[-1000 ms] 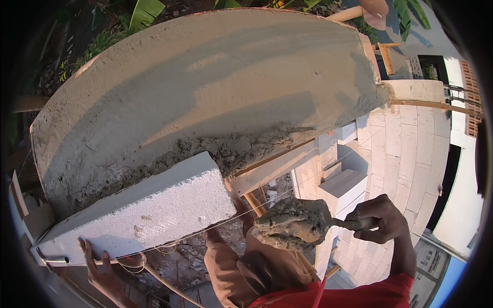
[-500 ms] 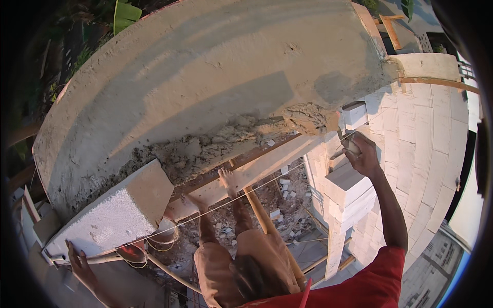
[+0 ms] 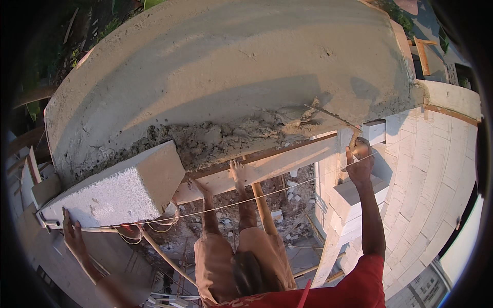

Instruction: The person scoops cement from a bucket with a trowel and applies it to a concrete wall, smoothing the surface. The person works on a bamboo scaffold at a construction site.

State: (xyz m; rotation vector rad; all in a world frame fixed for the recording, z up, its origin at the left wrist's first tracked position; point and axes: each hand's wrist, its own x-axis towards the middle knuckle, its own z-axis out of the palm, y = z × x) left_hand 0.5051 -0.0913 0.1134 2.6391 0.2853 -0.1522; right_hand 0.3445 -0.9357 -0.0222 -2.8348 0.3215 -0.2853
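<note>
My right hand (image 3: 361, 156) is closed round the handle of a trowel (image 3: 335, 117). The thin blade, seen edge-on, reaches left over the right end of a strip of wet, lumpy mortar (image 3: 226, 134). This mortar lies along the near edge of a grey concrete slab (image 3: 205, 77). A large white block (image 3: 110, 197) stands at the left end of the strip, its long rough face toward me. With fingers stretched out, my left hand (image 3: 74, 237) is at the block's lower left corner, beside a small level-like bar (image 3: 51, 224); whether it presses the block I cannot tell.
A taut string (image 3: 267, 193) runs past the block's front toward the right. My bare feet (image 3: 237, 174) rest by a wooden board (image 3: 277, 167), with rubble-strewn ground (image 3: 287, 205) far below. Stacked white blocks (image 3: 362, 197) and a white block wall (image 3: 426, 179) stand at right.
My right hand has turned the trowel, so its blade now points left over the mortar. My left hand stays by the block's corner. The whole view has shifted.
</note>
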